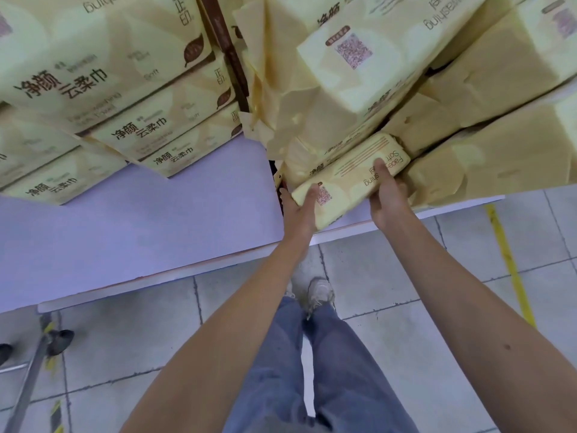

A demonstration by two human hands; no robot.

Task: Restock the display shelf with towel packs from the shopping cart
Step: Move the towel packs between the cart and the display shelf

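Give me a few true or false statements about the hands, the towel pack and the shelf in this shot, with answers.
1. Both hands grip one towel pack. True: the left hand holds its near-left end and the right hand its right side.
2. The pack is held over the floor, clear of the shelf. False: it sits at the shelf edge, against the stacked packs.
3. The shelf surface left of the hands is partly bare. True.
4. The held pack is blue. False: it is pale yellow.
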